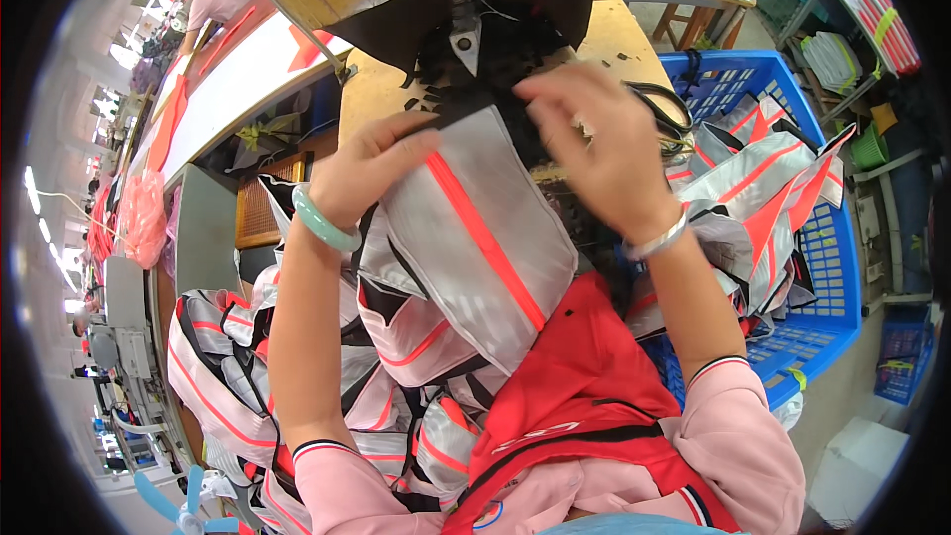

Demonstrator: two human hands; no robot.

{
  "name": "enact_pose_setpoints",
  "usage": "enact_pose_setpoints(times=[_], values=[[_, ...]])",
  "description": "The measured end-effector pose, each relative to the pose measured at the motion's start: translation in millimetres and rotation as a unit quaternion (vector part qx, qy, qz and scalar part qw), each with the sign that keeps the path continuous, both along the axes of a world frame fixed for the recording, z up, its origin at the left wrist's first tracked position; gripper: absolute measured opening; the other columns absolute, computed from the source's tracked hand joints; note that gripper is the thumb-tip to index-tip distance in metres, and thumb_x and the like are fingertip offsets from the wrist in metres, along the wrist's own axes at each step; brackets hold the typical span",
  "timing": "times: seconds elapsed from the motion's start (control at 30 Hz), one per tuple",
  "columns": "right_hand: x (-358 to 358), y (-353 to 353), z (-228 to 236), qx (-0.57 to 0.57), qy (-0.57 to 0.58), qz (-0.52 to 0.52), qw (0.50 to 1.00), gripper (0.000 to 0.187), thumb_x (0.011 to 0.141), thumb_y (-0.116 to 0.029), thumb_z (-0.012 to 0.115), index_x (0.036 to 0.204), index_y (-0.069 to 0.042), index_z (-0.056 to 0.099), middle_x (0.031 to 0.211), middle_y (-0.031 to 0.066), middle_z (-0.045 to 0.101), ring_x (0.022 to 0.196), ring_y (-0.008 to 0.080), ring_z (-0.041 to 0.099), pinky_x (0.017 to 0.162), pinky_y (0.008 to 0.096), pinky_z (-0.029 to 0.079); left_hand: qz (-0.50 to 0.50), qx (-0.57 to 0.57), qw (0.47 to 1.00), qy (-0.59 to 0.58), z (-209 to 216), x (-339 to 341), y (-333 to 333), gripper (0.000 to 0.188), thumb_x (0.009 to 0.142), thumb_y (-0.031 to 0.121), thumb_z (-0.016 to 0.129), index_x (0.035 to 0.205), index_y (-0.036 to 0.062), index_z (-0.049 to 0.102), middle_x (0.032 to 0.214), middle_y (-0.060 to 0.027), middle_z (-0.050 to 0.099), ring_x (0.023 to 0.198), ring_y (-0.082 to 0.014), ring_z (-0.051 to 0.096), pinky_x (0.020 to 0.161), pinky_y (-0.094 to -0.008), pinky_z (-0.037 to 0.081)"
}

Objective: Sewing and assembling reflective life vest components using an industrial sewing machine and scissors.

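My left hand [371, 170] pinching the grey fabric panel [466, 248] beside its orange stripe [485, 238], my right hand [604, 144] fingers spread just above the panel's top edge, blue crate [822, 327] beyond

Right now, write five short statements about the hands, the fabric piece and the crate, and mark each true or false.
1. The left hand grips the grey fabric piece with the orange stripe. True.
2. The left wrist wears a green bangle. True.
3. The blue crate is on the person's left. False: it is on the right.
4. The crate holds only black straps. False: it holds grey and orange fabric pieces.
5. The right hand hovers at the piece's top edge. True.
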State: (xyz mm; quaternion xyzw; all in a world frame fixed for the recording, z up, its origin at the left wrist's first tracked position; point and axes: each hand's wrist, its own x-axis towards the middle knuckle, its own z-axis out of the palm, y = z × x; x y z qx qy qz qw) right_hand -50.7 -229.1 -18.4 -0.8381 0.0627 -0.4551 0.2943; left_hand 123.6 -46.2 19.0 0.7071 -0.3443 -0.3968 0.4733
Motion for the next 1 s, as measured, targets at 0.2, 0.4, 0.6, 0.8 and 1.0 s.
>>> enact_pose_setpoints(times=[0.2,0.4,0.6,0.8,1.0], values=[[-21.1,70.8,19.7,-0.06,0.214,0.064,0.973,0.065,0.078,-0.027,0.071,0.134,-0.005,0.046,0.104,0.013,0.064,0.075,0.0303,0.066,0.06,0.0366,0.053,-0.214,-0.039,0.972,0.092,-1.2,-33.0,11.2,0.047,0.09,0.008,0.054,0.135,-0.0044,0.045,0.119,-0.0075,0.061,0.11,-0.0118,0.055,0.093,-0.0267,0.044],[-34.6,39.0,-2.3,-0.026,0.252,0.111,0.961,0.021,0.078,-0.022,0.069,0.083,-0.002,0.068,0.084,0.0128,0.065,0.069,0.0276,0.066,0.06,0.0369,0.051,-0.149,-0.053,0.936,-0.315,-42.7,-57.0,31.7,0.033,0.087,0.012,0.058,0.116,-0.0041,0.058,0.106,-0.0056,0.066,0.097,-0.0149,0.061,0.085,-0.0273,0.047],[-39.3,6.1,18.5,0.112,0.234,0.115,0.959,0.023,0.083,-0.021,0.067,0.088,0.001,0.065,0.068,0.0086,0.059,0.057,0.0161,0.055,0.055,0.0299,0.043,0.039,-0.06,0.987,-0.145,-55.8,-63.0,36.4,0.029,0.093,0.021,0.062,0.105,-0.0048,0.063,0.08,-0.0008,0.063,0.078,-0.0093,0.055,0.071,-0.028,0.045],[-20.4,-10.7,14.6,0.134,0.251,0.073,0.956,0.025,0.088,-0.024,0.064,0.091,0.001,0.063,0.066,0.0056,0.056,0.057,0.012,0.049,0.055,0.0284,0.041,-0.001,-0.055,0.974,-0.218,-13.1,-25.7,8.1,0.03,0.091,0.02,0.066,0.107,-0.0047,0.064,0.089,-0.003,0.066,0.084,-0.0081,0.056,0.079,-0.0242,0.046],[8.0,-25.4,14.9,0.143,0.23,0.063,0.96,0.03,0.086,-0.028,0.064,0.093,0.001,0.066,0.066,0.01,0.059,0.061,0.0187,0.055,0.059,0.0324,0.044,-0.032,0.022,0.98,-0.195,-0.1,10.9,-8.4,0.041,0.089,0.027,0.067,0.115,-0.0051,0.064,0.095,-0.0051,0.069,0.087,-0.0105,0.06,0.082,-0.0244,0.047]])
